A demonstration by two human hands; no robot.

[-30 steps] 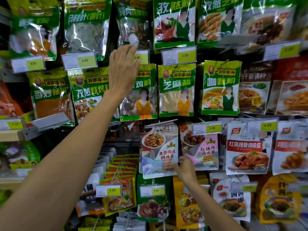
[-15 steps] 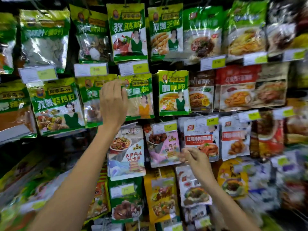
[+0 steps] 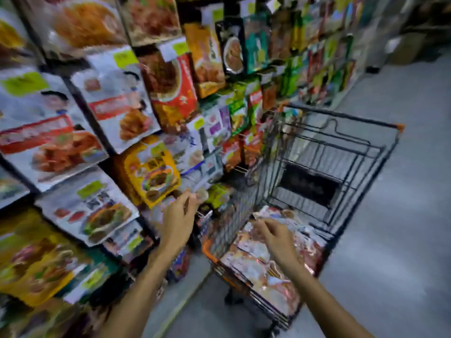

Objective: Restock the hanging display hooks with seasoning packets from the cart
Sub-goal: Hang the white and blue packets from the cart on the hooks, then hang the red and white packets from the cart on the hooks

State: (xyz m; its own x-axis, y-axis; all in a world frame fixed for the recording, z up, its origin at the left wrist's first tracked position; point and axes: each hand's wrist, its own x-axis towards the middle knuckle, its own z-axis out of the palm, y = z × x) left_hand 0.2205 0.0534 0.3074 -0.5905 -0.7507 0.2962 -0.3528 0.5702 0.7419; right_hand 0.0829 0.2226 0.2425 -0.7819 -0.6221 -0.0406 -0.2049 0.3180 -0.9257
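Seasoning packets [image 3: 256, 264] lie heaped in the near end of the cart [image 3: 231, 215], right of the hanging display [image 3: 117, 101]; our right hand [image 3: 275, 237] hovers just above them, fingers bent, grip too blurred to call; our left hand [image 3: 179, 215] hangs loose and empty beside the display's lower rows

Right hand [image 3: 275, 237] over cart [image 3: 341, 132] packets [image 3: 256, 264]

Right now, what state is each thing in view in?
left grip: fingers loosely bent, nothing plainly held, near the display.
right grip: curled over the cart's packets; contact too blurred to tell.
cart: standing beside the display.
cart packets: heaped flat at the near end.
hanging packets: hung in rows.
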